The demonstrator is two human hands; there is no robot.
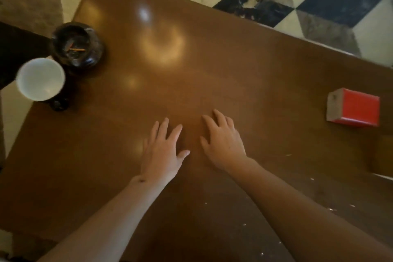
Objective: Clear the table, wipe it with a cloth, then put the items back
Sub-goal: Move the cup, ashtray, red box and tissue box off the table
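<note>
Both hands, left hand (pixel 162 151) and right hand (pixel 223 142), lie flat on the glossy brown wooden bench (pixel 255 66), fingers spread, gripping nothing. A white cup (pixel 40 78) and dark round ashtray (pixel 77 45) sit far left (touching, it seems); a red box (pixel 355 109) sits far right.

Table (pixel 212 70) glossy brown. Left of fingers (pixel 170 132): white cup (pixel 40 78), black ashtray (pixel 77 45). Right: red box (pixel 359 110). Floor (pixel 319 2) checkered cream/grey/black.
</note>
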